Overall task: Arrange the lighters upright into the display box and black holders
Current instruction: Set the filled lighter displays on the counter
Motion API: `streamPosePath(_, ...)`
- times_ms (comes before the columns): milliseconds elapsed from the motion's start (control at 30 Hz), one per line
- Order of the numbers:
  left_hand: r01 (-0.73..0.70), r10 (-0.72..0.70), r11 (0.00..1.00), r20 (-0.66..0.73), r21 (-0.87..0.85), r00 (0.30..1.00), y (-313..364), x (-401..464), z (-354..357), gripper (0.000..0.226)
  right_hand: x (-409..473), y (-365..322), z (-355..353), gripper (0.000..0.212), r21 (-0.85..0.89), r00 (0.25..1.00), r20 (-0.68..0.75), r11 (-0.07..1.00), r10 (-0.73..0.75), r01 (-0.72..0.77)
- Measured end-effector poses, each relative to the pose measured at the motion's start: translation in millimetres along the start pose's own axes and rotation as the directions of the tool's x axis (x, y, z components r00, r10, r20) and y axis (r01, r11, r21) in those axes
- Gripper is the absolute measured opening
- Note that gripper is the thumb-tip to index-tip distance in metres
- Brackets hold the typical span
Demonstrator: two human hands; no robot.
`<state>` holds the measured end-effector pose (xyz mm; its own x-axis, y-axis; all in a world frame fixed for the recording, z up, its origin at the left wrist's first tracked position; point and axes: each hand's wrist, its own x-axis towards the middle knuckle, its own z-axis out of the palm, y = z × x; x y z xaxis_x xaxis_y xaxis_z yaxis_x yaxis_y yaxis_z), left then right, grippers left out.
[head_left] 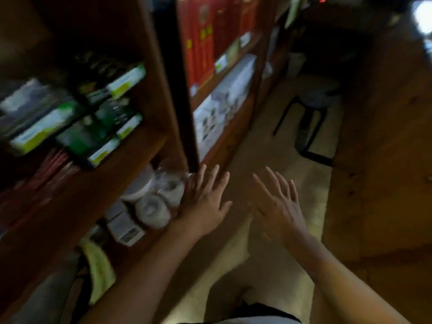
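The picture is blurred by motion. Both my arms stretch forward over the floor beside a wooden shelf unit. My left hand [205, 202] has its fingers spread straight and holds nothing; it is close to the shelf's dark upright post. My right hand [279, 206] is also flat with fingers spread and holds nothing. No lighters, display box or black holders can be made out in this view.
The wooden shelf unit [149, 146] on the left carries green and white boxes [46, 129], red cartons [201, 43], white boxes [224, 99] and clear round containers [154, 206] low down. A black-legged stool [313, 118] stands on the pale floor [257, 146] ahead. A yellow cloth [100, 267] hangs lower left.
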<state>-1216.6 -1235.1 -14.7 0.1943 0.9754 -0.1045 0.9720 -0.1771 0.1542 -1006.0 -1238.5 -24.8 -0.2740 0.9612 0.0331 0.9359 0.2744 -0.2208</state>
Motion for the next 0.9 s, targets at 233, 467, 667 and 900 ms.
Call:
streamPosePath(233, -0.218, 0.220, 0.974, -0.025, 0.066, 0.975, 133, 145, -14, 0.072, 30, 146, -49, 0.071, -0.015, 0.955, -0.131, 0.963, 0.265, -0.269)
streamPosePath(467, -0.349, 0.350, 0.933, 0.001, 0.084, 0.937, 194, 274, -15, 0.072, 101, 256, -60, 0.072, -0.058, 0.912, -0.137, 0.916, 0.386, -0.396)
streamPosePath(667, -0.373, 0.367, 0.925, 0.079, 0.070, 0.927, 218, 412, 6, 0.073, 199, 342, -56, 0.075, -0.051, 0.857, -0.042, 0.855, 0.514, -0.515)
streamPosePath(900, -0.446, 0.442, 0.891, 0.065, 0.085, 0.895, 268, 583, -2, 0.076, 311, 432, -82, 0.077, -0.023, 0.783, -0.131, 0.788, 0.608, -0.615)
